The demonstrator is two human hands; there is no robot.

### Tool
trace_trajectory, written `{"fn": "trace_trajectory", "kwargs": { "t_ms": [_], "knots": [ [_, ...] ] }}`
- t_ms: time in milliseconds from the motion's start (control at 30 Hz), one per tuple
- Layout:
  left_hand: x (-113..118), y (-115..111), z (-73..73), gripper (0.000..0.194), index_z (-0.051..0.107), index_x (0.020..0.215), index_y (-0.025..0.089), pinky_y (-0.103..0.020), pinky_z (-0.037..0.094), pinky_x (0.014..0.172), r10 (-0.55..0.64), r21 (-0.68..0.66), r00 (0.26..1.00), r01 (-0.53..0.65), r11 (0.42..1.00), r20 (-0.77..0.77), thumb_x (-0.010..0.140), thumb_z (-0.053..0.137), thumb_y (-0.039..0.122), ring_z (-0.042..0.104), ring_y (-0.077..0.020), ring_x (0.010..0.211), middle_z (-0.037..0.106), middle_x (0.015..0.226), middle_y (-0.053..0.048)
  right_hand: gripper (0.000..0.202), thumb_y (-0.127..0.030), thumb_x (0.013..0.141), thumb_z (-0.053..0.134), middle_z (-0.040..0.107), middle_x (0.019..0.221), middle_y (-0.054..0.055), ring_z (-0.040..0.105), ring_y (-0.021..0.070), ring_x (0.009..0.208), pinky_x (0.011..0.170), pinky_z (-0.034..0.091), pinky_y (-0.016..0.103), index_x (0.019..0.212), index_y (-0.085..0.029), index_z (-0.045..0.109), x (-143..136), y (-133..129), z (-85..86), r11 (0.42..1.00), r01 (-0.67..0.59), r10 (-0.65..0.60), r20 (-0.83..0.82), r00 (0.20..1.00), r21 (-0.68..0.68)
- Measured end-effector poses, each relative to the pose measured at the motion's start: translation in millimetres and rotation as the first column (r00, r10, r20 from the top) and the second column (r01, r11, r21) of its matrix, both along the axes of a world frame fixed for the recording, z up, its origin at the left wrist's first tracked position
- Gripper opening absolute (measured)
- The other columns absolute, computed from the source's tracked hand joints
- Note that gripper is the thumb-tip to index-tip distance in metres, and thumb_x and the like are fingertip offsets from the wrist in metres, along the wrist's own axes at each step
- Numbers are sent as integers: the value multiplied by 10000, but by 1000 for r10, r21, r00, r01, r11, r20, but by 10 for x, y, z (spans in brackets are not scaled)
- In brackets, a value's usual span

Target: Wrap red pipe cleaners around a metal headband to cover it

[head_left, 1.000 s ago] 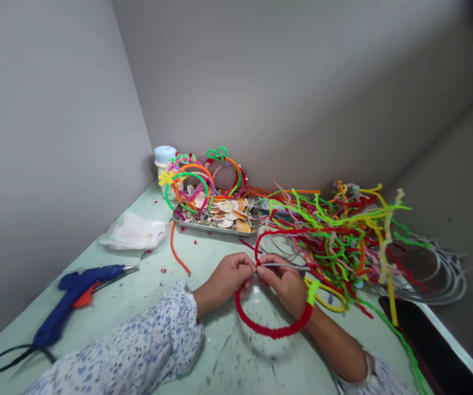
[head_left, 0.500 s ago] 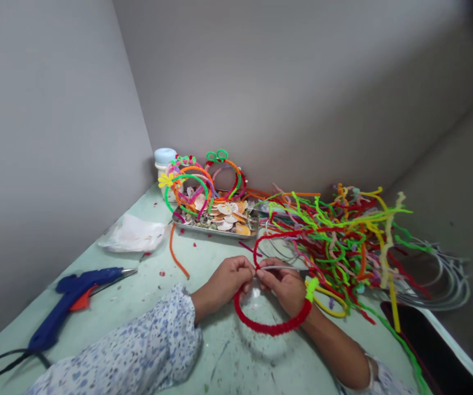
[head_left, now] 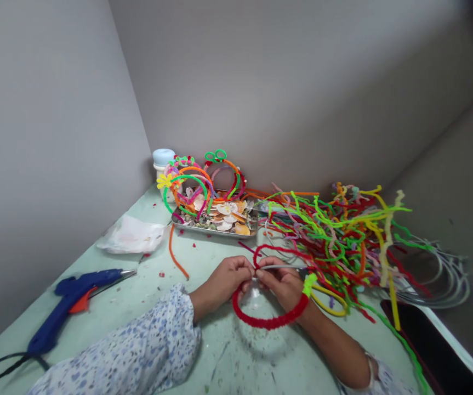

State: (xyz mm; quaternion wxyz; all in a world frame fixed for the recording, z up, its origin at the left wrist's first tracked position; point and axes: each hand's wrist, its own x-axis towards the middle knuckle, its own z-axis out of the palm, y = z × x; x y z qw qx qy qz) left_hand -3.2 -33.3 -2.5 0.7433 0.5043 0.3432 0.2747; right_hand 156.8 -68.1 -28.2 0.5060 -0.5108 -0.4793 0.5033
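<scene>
A hoop-shaped headband [head_left: 267,322] wound in fuzzy red hangs between my hands, with a lime-green wrapped end [head_left: 309,284] beside my right wrist. Its other end is a bare grey band [head_left: 279,267]. My left hand [head_left: 234,274] is closed, pinching at the spot where the red winding meets the grey. Right there my right hand [head_left: 280,282] also pinches, its fingers on the grey band. From between the fingertips a loose red pipe cleaner [head_left: 277,247] rises and curves off to the right. Which fingers grip the pipe cleaner itself is partly hidden.
A blue glue gun [head_left: 69,302] lies at left, near a white plastic packet [head_left: 132,236]. Behind stands a metal tray [head_left: 236,235] of shells with finished headbands [head_left: 187,178]. At right are heaped pipe cleaners [head_left: 335,230], coiled grey bands [head_left: 445,274] and a dark phone-like slab [head_left: 425,340].
The loose length of red pipe cleaner has come down and bends more tightly towards the right. The hands and hoop have stayed nearly in place.
</scene>
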Motion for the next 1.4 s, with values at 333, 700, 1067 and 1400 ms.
{"fn": "trace_trajectory", "kwargs": {
  "t_ms": [333, 700, 1067, 1400],
  "knots": [
    [-28, 15, 70, 142, 503, 732, 170, -172, 274, 351, -56, -25, 998, 56, 998, 0, 748, 564, 297, 344, -44, 302, 470, 445, 71, 340, -469, 669, 716, 548, 552, -37, 496, 117, 516, 517, 399, 246, 824, -201, 574, 8, -26, 123, 998, -46, 46, 10, 999, -33],
    [-49, 34, 68, 141, 509, 738, 166, -170, 266, 369, -98, -46, 995, 97, 994, -2, 747, 566, 295, 364, -54, 340, 469, 437, 64, 274, -451, 766, 639, 551, 580, -30, 500, 122, 539, 520, 407, 246, 852, -199, 577, 38, -36, 15, 995, -79, 75, 72, 995, 53],
    [-56, 42, 44, 134, 505, 720, 166, -180, 256, 412, -103, -25, 994, 104, 994, 39, 740, 571, 280, 386, -59, 388, 483, 465, 51, 277, -436, 729, 676, 622, 690, 11, 532, 145, 578, 536, 412, 263, 836, -190, 610, 1, -74, 182, 999, -38, 39, 78, 996, -7],
    [-56, 40, 28, 143, 506, 733, 167, -178, 260, 412, -103, -38, 995, 103, 994, 14, 747, 573, 292, 379, -59, 377, 476, 457, 59, 258, -433, 723, 669, 574, 573, -38, 526, 132, 544, 513, 401, 248, 794, -209, 564, 3, -67, 135, 996, -81, 81, -8, 997, -33]
  ]
}}
